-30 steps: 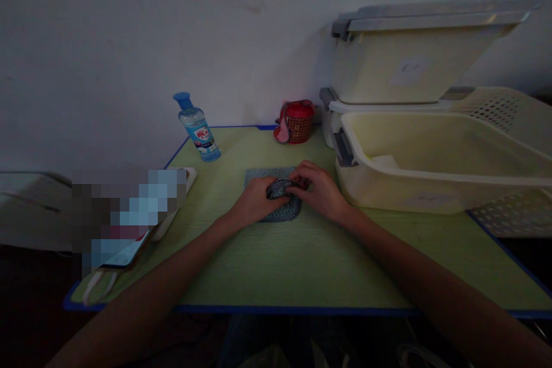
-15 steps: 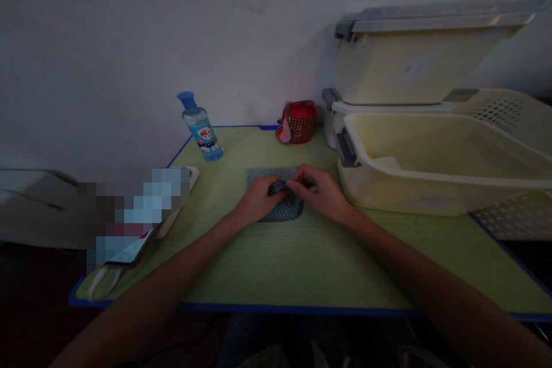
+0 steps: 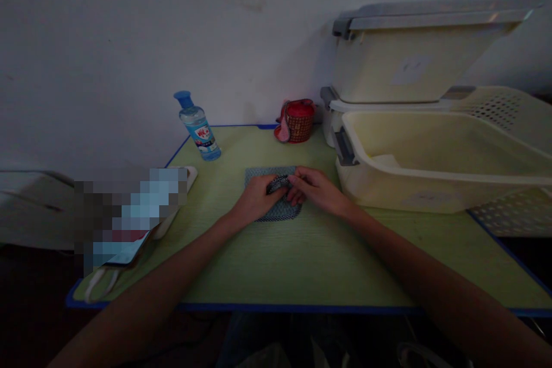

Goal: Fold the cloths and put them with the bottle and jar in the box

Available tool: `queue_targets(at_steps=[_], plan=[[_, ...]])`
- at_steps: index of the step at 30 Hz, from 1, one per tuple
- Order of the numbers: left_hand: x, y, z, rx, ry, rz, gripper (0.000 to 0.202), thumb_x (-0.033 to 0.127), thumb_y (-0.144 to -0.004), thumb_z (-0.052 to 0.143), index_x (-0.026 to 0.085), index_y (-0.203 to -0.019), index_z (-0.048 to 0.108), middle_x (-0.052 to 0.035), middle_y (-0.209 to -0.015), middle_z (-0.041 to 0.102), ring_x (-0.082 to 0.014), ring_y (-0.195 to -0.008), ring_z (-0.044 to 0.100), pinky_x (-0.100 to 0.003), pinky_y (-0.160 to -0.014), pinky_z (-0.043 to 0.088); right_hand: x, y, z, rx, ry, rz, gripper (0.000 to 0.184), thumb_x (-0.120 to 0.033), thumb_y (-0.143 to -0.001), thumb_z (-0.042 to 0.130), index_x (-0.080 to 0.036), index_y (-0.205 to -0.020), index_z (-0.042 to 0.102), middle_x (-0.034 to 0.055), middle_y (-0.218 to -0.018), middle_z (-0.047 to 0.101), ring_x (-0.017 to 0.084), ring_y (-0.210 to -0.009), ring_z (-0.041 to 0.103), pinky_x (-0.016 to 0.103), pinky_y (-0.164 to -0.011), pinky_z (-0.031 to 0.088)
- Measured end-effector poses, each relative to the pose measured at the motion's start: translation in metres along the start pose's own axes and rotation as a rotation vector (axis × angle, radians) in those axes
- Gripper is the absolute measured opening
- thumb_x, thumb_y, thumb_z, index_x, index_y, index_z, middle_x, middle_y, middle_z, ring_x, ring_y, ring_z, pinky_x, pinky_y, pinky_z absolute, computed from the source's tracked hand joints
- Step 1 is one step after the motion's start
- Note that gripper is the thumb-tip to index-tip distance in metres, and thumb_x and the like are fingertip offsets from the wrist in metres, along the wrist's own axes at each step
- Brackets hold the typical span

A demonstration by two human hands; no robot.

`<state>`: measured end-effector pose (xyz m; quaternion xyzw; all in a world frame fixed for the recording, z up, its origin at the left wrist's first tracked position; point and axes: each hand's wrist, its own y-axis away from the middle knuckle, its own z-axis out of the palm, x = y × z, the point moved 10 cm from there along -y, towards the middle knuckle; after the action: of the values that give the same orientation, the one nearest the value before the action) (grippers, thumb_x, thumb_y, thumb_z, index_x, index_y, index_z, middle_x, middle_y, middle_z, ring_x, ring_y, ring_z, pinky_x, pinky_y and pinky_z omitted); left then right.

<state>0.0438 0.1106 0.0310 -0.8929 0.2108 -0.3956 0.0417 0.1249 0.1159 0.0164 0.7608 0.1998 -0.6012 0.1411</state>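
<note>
A small grey-blue woven cloth (image 3: pixel 282 211) with a dark patterned edge lies on the green tabletop (image 3: pixel 302 264). Part of it is gathered up in a dark fold between my hands. My left hand (image 3: pixel 257 198) is closed on the raised fold, thumb towards the right. From the other side my right hand (image 3: pixel 317 188) pinches the same fold between thumb and fingers, with its lower fingers curled underneath. Both hands cover the middle of the cloth, so how it is folded there is hard to make out.
A blue-capped bottle (image 3: pixel 199 129) and a red patterned container (image 3: pixel 299 121) stand near the wall. A cream bin (image 3: pixel 405 190) is at the right, with a lidded box (image 3: pixel 388 69) behind it. At the left lies a phone (image 3: pixel 133 250), partly pixelated, beside a white cable (image 3: pixel 103 282).
My right hand has shifted slightly on the fold, and its lower fingers now show beneath it. The dark fold looks more raised and rounded. My left hand keeps its grip.
</note>
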Motion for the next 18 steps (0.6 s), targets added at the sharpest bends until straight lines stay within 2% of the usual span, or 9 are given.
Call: queue_targets(at_steps=[3, 6, 9, 13, 18], plan=[[-0.001, 0.000, -0.001, 0.006, -0.021, -0.005, 0.016, 0.020, -0.077, 0.050, 0.014, -0.065, 0.057, 0.0026, -0.059, 0.056, -0.0107, -0.057, 0.050, -0.022, -0.055, 0.035, 0.003, -0.001, -0.002, 0.005, -0.056, 0.055, 0.025, -0.030, -0.088, 0.044, -0.017, -0.067, 0.045, -0.0041, -0.052, 0.059, 0.007, -0.042, 0.056, 0.017, -0.042, 0.043], [-0.002, 0.000, -0.002, 0.015, -0.045, -0.009, 0.015, 0.021, -0.077, 0.051, 0.014, -0.065, 0.057, 0.0029, -0.059, 0.055, -0.0106, -0.056, 0.049, -0.022, -0.054, 0.035, 0.010, 0.001, 0.006, -0.068, -0.184, 0.161, 0.030, -0.036, -0.089, 0.041, -0.017, -0.066, 0.045, -0.0023, -0.051, 0.061, 0.009, -0.042, 0.057, 0.018, -0.041, 0.044], [-0.001, 0.000, -0.001, 0.010, -0.026, 0.008, 0.013, 0.020, -0.076, 0.050, 0.015, -0.067, 0.058, 0.0026, -0.060, 0.056, -0.0111, -0.058, 0.050, -0.022, -0.056, 0.037, 0.017, 0.004, 0.015, -0.153, -0.324, 0.242, 0.035, -0.042, -0.087, 0.043, -0.017, -0.063, 0.048, 0.0007, -0.057, 0.065, 0.011, -0.052, 0.063, 0.021, -0.050, 0.049], [0.002, 0.001, -0.002, 0.016, 0.005, 0.016, 0.016, 0.020, -0.076, 0.049, 0.015, -0.063, 0.056, 0.0031, -0.056, 0.054, -0.0107, -0.056, 0.049, -0.022, -0.055, 0.036, 0.020, 0.005, 0.016, -0.198, -0.392, 0.239, 0.042, -0.044, -0.085, 0.046, -0.013, -0.059, 0.058, 0.0024, -0.062, 0.065, 0.009, -0.062, 0.064, 0.021, -0.065, 0.051], [0.002, 0.003, -0.006, 0.060, 0.007, 0.015, 0.018, 0.023, -0.077, 0.049, 0.016, -0.061, 0.053, 0.0039, -0.054, 0.050, -0.0094, -0.053, 0.044, -0.022, -0.054, 0.034, 0.027, 0.008, 0.016, -0.207, -0.458, 0.319, 0.033, -0.033, -0.087, 0.048, -0.011, -0.070, 0.066, 0.0049, -0.073, 0.069, 0.008, -0.066, 0.065, 0.019, -0.070, 0.051]])
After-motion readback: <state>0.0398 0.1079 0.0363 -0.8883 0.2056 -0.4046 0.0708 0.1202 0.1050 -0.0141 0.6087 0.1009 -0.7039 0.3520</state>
